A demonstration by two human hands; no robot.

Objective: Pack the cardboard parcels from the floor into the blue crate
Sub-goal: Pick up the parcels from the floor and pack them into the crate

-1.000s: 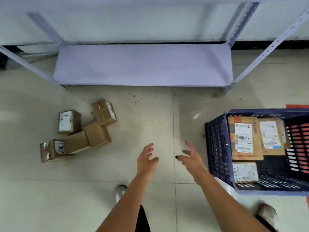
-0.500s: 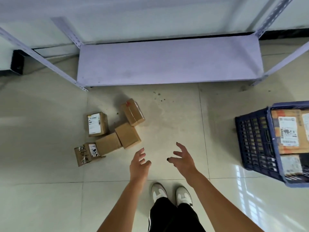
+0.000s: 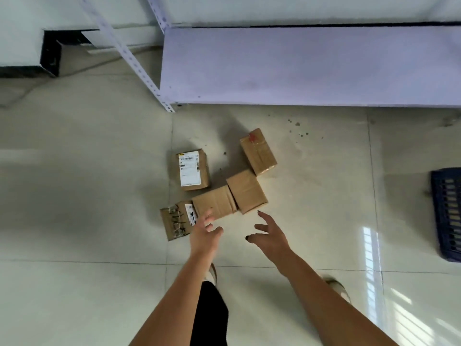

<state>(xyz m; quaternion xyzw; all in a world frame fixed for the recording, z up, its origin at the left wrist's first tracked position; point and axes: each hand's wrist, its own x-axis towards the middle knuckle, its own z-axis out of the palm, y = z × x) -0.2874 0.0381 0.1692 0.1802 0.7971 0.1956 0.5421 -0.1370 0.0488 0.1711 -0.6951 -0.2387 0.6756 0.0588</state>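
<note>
Five cardboard parcels still on the tiled floor (image 3: 74,221), clustered near the shelf (image 3: 299,66) corner: labelled parcel (image 3: 191,170), taped parcel w/ red mark (image 3: 258,151), plain box (image 3: 246,191), flat box (image 3: 214,202), scribbled parcel (image 3: 176,220). Blue crate (image 3: 446,213) well apart at right edge, contents not visible here. So plenty left to pack. Left hand (image 3: 203,237) spread, empty, over the flat box edge; contact unclear. Right hand (image 3: 270,237) spread, fingers curled, empty, just short of the plain box.

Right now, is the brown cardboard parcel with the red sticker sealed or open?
Sealed: the brown cardboard parcel with the red sticker has flat flaps with glossy tape along its seam.
</note>
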